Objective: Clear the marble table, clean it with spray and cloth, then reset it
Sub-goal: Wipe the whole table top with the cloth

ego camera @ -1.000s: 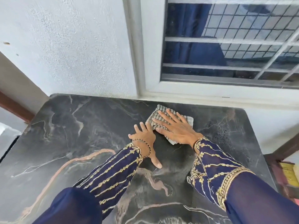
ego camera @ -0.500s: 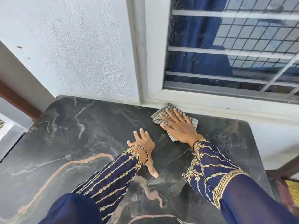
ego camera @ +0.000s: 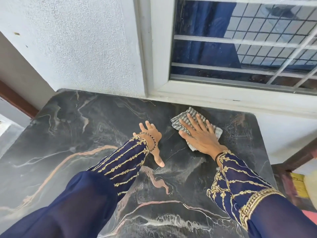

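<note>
A dark marble table point(ego camera: 72, 134) with pale and pink veins fills the lower view. My right hand point(ego camera: 199, 134) lies flat with straight fingers on a grey checked cloth point(ego camera: 181, 118), pressing it to the marble near the table's far edge under the window. My left hand point(ego camera: 151, 134) rests open on the bare marble just left of the cloth, thumb stretched toward me. Both arms wear dark blue sleeves with gold embroidery.
A white textured wall point(ego camera: 85, 48) and a white-framed barred window point(ego camera: 240, 66) stand directly behind the table. To the right, beyond the table's edge, is a brown wooden frame point(ego camera: 301, 155) and something yellow point(ego camera: 297, 184). A brown rail point(ego camera: 15, 100) runs at the left.
My right hand has pushed the cloth away from me to the table's far edge, then slightly rightward. My left hand has stayed planted on the marble.
</note>
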A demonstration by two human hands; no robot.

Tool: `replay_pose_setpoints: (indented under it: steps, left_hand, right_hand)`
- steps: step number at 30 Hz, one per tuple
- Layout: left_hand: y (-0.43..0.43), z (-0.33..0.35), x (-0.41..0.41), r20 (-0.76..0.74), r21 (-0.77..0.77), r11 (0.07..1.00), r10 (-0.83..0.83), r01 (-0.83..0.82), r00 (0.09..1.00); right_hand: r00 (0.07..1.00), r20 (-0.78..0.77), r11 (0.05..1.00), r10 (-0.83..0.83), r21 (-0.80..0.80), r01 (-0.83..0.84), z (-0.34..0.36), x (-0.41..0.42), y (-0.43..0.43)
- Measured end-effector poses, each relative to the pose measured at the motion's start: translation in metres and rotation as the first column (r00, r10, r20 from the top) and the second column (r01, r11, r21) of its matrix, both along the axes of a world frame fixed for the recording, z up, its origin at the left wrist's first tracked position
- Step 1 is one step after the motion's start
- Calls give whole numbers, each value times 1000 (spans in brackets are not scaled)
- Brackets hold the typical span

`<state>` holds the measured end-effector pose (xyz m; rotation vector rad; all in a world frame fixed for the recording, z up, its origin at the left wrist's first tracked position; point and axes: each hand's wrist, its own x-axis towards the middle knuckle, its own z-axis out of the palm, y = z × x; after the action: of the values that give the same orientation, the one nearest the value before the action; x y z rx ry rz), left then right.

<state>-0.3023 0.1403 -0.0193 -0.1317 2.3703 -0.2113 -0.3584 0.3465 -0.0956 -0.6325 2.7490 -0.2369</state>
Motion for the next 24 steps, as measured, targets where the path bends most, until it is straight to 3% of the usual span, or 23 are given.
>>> replay_pose_setpoints:
  steps: [3,5,8,13,16,24]
  left_hand:
    - [0,3,9,-45,37,999,41,-39,998]
    - [-7,3,19,-157,66,998,-5,16,988]
    - [-13,-8,62,-387,54,984,-138,171,912]
    - [6,-44,161,-573,159,968,-71,196,817]
    - [10,-46,218,-633,283,938,25,201,774]
    - [2,-30,319,-674,412,874,102,258,732]
  right_hand:
    - [1000,-11,1000,12,5,-12,1,42,-2]
    - [1000,-18,1000,24,7,-24,1,68,-3]
    - [999,-30,999,41,15,-41,3,113,-3]
    - [998,-24,999,52,14,-52,6,195,-5]
    - [997,-33,997,72,7,-72,8,248,-2]
    - [989,-31,989,146,16,-145,13,362,-2]
